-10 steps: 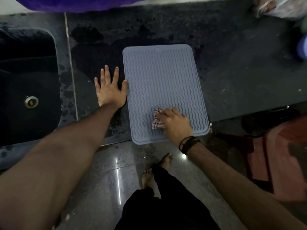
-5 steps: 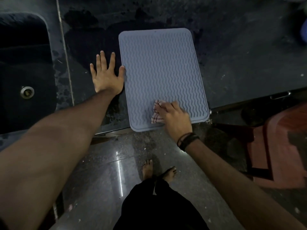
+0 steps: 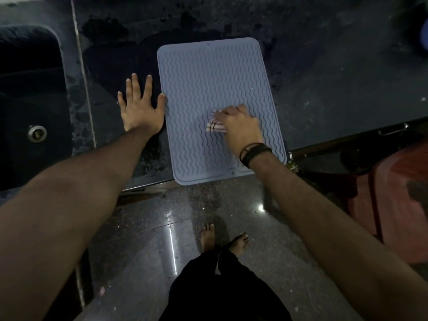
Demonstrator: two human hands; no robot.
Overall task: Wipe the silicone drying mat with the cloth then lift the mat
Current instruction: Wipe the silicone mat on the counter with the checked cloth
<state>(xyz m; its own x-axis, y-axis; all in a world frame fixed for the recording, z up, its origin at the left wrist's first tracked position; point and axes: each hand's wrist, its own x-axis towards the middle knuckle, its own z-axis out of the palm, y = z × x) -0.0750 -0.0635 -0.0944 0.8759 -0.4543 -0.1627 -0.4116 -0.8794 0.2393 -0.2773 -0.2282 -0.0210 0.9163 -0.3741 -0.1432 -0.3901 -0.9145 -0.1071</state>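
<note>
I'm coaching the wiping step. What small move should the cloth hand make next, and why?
Probably sweep the cloth away from the body: the right hand holds it mid-mat, and the far half of the silicone drying mat lies ahead. The left hand lies flat beside the mat's edge.

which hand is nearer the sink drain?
Left. The left hand lies flat on the dark counter between the round metal sink drain and the mat; the right hand is beyond, on the mat.

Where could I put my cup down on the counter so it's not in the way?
The dark counter right of the mat looks bare, up to a blue thing at the far right edge. The strip behind the mat is bare but wet-looking. Left is crowded: the left hand lies flat between mat and sink. The right hand wipes with the cloth.
</note>
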